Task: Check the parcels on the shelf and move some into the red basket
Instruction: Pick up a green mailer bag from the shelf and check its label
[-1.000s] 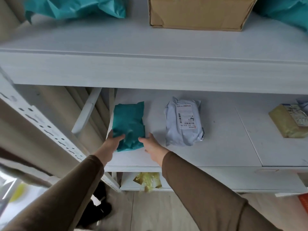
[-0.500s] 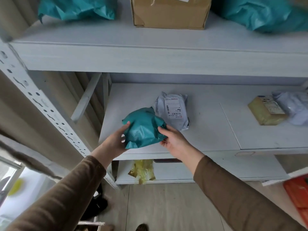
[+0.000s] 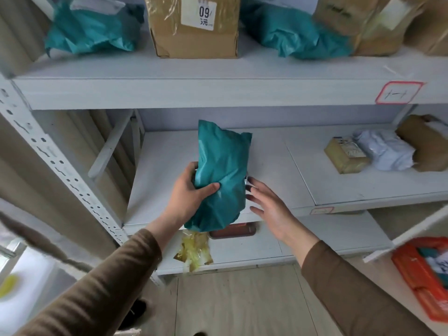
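My left hand point(image 3: 188, 190) grips a teal plastic mailer parcel point(image 3: 221, 175) and holds it upright in front of the middle shelf point(image 3: 339, 190). The thumb curls over its front. My right hand point(image 3: 269, 207) hovers just right of the parcel with fingers spread, holding nothing. The red basket point(image 3: 419, 277) stands at the lower right edge with parcels inside. The white parcel that lay on the middle shelf is hidden behind the teal one.
The top shelf carries a taped cardboard box point(image 3: 194, 27), two teal mailers point(image 3: 92, 30) and more brown boxes at the right. A yellowish packet point(image 3: 345, 155), a white bag point(image 3: 385, 150) and a brown parcel point(image 3: 426, 144) lie on the middle shelf's right. A yellow bag point(image 3: 194, 251) sits on the bottom shelf.
The teal parcel has come off the shelf and been turned upright. My right hand has let go of it; my left hand alone holds it. The view has shifted up and right.
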`<state>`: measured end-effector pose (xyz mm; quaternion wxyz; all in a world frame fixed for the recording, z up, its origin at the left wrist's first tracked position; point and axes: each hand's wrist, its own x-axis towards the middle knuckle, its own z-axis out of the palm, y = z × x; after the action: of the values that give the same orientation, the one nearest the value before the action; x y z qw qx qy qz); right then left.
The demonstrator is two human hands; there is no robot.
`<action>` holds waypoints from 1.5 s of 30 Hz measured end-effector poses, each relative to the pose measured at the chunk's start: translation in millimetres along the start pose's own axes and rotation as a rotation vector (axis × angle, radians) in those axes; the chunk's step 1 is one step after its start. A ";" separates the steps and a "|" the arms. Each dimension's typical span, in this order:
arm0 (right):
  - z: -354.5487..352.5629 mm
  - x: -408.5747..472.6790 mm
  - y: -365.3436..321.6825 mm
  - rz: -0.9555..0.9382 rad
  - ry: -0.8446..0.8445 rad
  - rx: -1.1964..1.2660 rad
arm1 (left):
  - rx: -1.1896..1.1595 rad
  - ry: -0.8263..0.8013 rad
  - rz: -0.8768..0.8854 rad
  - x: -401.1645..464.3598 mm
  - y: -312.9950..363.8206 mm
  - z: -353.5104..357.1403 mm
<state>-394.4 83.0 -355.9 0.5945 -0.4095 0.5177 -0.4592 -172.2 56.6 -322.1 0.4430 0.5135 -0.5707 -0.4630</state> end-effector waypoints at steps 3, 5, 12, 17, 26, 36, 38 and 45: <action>6.6 -6.5 -9.9 -0.073 -0.005 0.021 | 0.067 -0.021 0.062 -7.7 -4.6 4.7; 12.8 -12.1 -17.3 -0.170 -0.014 -0.018 | -0.023 -0.013 0.021 -10.1 -13.0 0.4; 32.3 -30.8 -25.0 -0.556 -0.027 -0.297 | -0.061 0.032 0.076 -24.7 -36.0 -19.7; 26.6 -18.5 -15.2 0.035 -0.086 0.183 | 0.592 0.173 0.644 -23.3 -49.1 -43.6; 58.0 11.6 12.7 0.264 -0.280 0.139 | 0.689 0.192 0.576 -8.5 -72.1 -72.7; 126.9 102.9 47.0 0.186 -0.123 -0.072 | -0.439 0.125 -0.588 -0.1 -131.5 -110.1; 141.5 125.3 49.3 0.189 -0.128 -0.109 | -0.491 0.152 -0.538 13.6 -132.3 -114.8; 166.8 177.7 46.9 0.187 -0.081 -0.069 | -0.519 0.271 -0.506 89.6 -152.8 -134.1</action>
<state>-215.8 -76.1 -422.1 0.6408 -0.3979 0.5446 -0.3667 -21.0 -49.2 -445.7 0.5013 0.5656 -0.2259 -0.6146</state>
